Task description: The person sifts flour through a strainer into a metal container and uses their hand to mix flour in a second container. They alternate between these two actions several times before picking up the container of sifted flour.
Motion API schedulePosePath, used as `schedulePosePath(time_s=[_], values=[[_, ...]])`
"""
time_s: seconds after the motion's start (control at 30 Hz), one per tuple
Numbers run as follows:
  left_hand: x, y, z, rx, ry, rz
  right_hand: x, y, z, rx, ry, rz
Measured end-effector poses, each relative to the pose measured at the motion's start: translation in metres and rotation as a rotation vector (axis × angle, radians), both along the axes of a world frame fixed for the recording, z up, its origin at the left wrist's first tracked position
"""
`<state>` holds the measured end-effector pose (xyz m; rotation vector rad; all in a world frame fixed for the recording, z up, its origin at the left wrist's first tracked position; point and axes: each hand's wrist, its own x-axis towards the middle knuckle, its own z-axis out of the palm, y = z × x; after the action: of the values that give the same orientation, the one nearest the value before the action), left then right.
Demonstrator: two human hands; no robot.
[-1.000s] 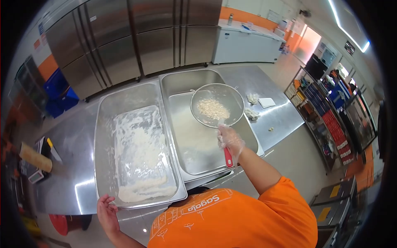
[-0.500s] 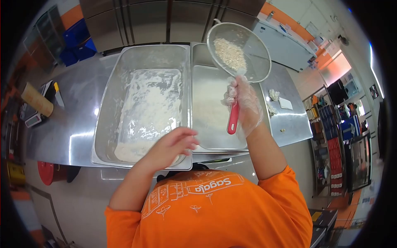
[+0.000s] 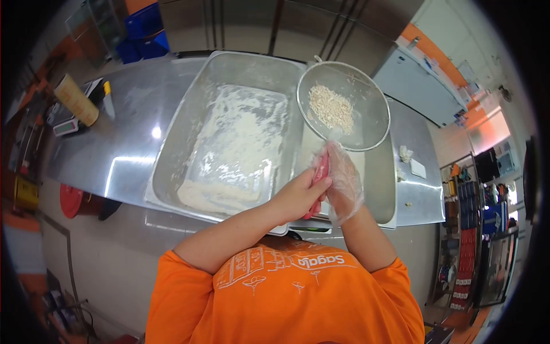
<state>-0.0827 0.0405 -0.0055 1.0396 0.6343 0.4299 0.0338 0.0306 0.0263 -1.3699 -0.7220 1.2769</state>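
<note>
A round mesh strainer with a red handle hangs over the right-hand steel pan. Pale, oat-like flakes lie heaped in its mesh. My right hand, in a clear plastic glove, is closed round the upper part of the handle. Bare, my left hand wraps the handle's lower part, against the right hand. Left of the strainer stands a deep steel pan, its floor smeared with white powder and a thicker patch near the front. Strainer and hands hide much of the right pan.
On the steel table at left are a cardboard-coloured roll, a small scale and a yellow-handled knife. A white square object and crumpled plastic lie to the right. Behind stands a white chest freezer.
My left hand has moved right from above the left pan and closed on the strainer's handle. The strainer has come lower and more level in view, and the camera view has turned slightly.
</note>
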Motion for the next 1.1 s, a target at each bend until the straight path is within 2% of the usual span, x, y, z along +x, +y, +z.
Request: schedulePosePath(time_s=[0.03, 0.1, 0.13, 0.23, 0.27, 0.33, 0.37, 0.43, 0.47, 0.53, 0.63, 0.7, 0.77, 0.8, 0.83, 0.87, 0.93, 0.97, 1.03, 1.07, 1.1], values=[[-0.005, -0.006, 0.007, 0.045, -0.102, 0.151, -0.006, 0.004, -0.002, -0.014, 0.014, 0.019], [-0.035, -0.003, 0.023, 0.019, -0.077, 0.193, -0.013, 0.019, -0.003, 0.212, -0.250, 0.324], [-0.053, -0.001, 0.030, 0.007, -0.066, 0.216, -0.018, 0.025, -0.003, 0.209, -0.245, 0.330], [-0.114, -0.001, 0.045, 0.103, 0.015, 0.329, -0.033, 0.050, -0.016, 0.325, -0.421, 0.686], [-0.134, -0.002, 0.052, 0.136, 0.042, 0.356, -0.040, 0.061, -0.031, 0.325, -0.415, 0.692], [-0.171, -0.007, 0.060, 0.156, 0.080, 0.402, -0.062, 0.086, -0.061, 0.210, -1.008, 0.779], [-0.187, -0.009, 0.061, 0.180, 0.116, 0.443, -0.071, 0.103, -0.077, 0.218, -1.002, 0.785], [-0.212, -0.012, 0.058, 0.198, 0.143, 0.471, -0.091, 0.139, -0.109, 0.066, -1.221, 0.820], [-0.224, -0.013, 0.056, 0.211, 0.163, 0.488, -0.096, 0.152, -0.125, 0.076, -1.221, 0.824], [-0.238, -0.012, 0.050, 0.212, 0.181, 0.492, -0.098, 0.177, -0.157, -0.172, -1.420, 0.763], [-0.261, 0.006, 0.030, 0.179, 0.191, 0.450, -0.105, 0.180, -0.232, -0.007, -1.536, 0.652], [-0.269, 0.017, 0.015, 0.138, 0.170, 0.399, -0.160, 0.127, -0.183, 0.037, -2.309, 1.120], [-0.274, 0.026, -0.003, 0.142, 0.131, 0.368, -0.196, 0.119, -0.161, 0.510, -2.022, 0.958], [-0.277, 0.030, -0.011, 0.152, 0.114, 0.326, -0.199, 0.119, -0.193, 0.352, -1.189, 1.061], [-0.278, 0.034, -0.019, 0.153, 0.105, 0.320, -0.198, 0.115, -0.228, 0.165, -0.365, 1.018], [-0.279, 0.035, -0.022, 0.138, 0.091, 0.314, -0.204, 0.107, -0.241, 0.145, -0.374, 1.016], [-0.281, 0.040, -0.025, 0.158, 0.069, 0.302, -0.212, 0.095, -0.256, -0.022, -0.028, 1.033], [-0.281, 0.042, -0.026, 0.154, 0.057, 0.294, -0.210, 0.088, -0.256, -0.031, -0.037, 1.023], [-0.282, 0.044, -0.027, 0.175, 0.061, 0.283, -0.203, 0.075, -0.256, 0.323, -0.093, 1.307], [-0.282, 0.043, -0.028, 0.166, 0.052, 0.275, -0.198, 0.072, -0.255, 0.310, -0.096, 1.300], [-0.283, 0.043, -0.027, 0.147, 0.061, 0.272, -0.193, 0.069, -0.252, 0.325, -0.333, 1.427]])
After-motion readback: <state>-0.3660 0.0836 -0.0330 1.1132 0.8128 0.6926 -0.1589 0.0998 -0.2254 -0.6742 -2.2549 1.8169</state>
